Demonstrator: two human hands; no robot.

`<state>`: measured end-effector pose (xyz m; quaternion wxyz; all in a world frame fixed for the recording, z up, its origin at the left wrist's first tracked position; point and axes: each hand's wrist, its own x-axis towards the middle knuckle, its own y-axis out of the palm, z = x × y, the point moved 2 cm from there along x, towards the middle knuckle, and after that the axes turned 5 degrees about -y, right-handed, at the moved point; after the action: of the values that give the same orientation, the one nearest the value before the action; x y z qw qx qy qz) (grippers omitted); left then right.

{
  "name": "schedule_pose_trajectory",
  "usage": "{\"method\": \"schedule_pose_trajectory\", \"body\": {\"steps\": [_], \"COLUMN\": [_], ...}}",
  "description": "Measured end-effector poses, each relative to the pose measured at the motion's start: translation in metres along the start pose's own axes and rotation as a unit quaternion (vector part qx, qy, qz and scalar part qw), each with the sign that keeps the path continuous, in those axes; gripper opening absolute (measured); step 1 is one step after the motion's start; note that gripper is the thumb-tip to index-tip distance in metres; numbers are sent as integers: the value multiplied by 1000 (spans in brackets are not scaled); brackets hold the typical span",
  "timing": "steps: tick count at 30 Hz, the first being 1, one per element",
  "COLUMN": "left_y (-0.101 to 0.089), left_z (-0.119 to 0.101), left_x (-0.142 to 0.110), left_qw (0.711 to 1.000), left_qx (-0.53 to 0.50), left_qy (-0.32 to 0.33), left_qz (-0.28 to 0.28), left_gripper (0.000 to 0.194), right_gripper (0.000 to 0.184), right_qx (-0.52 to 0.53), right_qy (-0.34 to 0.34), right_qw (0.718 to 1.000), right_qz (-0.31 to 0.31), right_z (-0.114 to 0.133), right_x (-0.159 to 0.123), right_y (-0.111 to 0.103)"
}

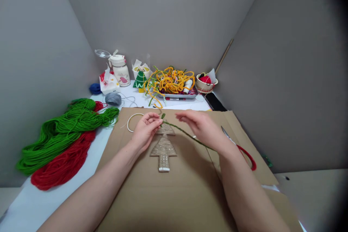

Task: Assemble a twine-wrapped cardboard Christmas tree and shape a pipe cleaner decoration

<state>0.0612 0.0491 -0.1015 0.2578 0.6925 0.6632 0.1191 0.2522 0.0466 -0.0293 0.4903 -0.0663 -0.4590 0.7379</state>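
Note:
A small tree shape wrapped in tan twine (164, 148) lies flat on a brown cardboard sheet (176, 192). My left hand (145, 130) pinches the end of a thin green strand (187, 135) at the tree's top. The strand runs down to the right under my right hand (202, 127), whose fingers are loosely curled over it with the fingertips pointing left. Whether the right hand grips the strand is unclear.
Green yarn (67, 130) and red yarn (62, 165) lie in bundles at the left. A white ring (131, 121), red-handled scissors (244, 152), a grey thread ball (113, 98), a tray of orange and green pipe cleaners (170, 81), a white bottle (120, 70) and a bowl (206, 83) sit behind. Grey walls close in.

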Motion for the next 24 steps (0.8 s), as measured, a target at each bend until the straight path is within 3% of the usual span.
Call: {"method": "schedule_pose_trajectory", "body": {"steps": [2,4,6,9,12,20,24], "left_y": [1,4,7,9,10,10,11], "left_z": [-1,-1,0,2,3,5,4], "left_x": [-1,-3,-6,-10,-11,-11,-10], "left_qw": [1000,996,989,983,983,988,989], "left_qx": [7,5,5,14,19,33,131], "left_qy": [-13,-50,-94,-118,-111,-90,21], "left_qz": [27,72,115,142,143,125,68], "left_gripper": [29,28,27,28,29,22,19], "right_gripper": [25,22,22,25,17,11,11], "right_qx": [-16,-10,44,147,180,269,278], "right_qy": [9,12,14,6,-1,46,67], "right_qw": [998,996,997,988,979,960,958], "right_qz": [-67,-89,-56,44,90,65,13], "right_z": [-11,-18,-19,-8,2,-9,-14], "right_x": [-2,-3,-2,2,6,9,11], "right_y": [-17,-24,-19,4,24,32,38]}}
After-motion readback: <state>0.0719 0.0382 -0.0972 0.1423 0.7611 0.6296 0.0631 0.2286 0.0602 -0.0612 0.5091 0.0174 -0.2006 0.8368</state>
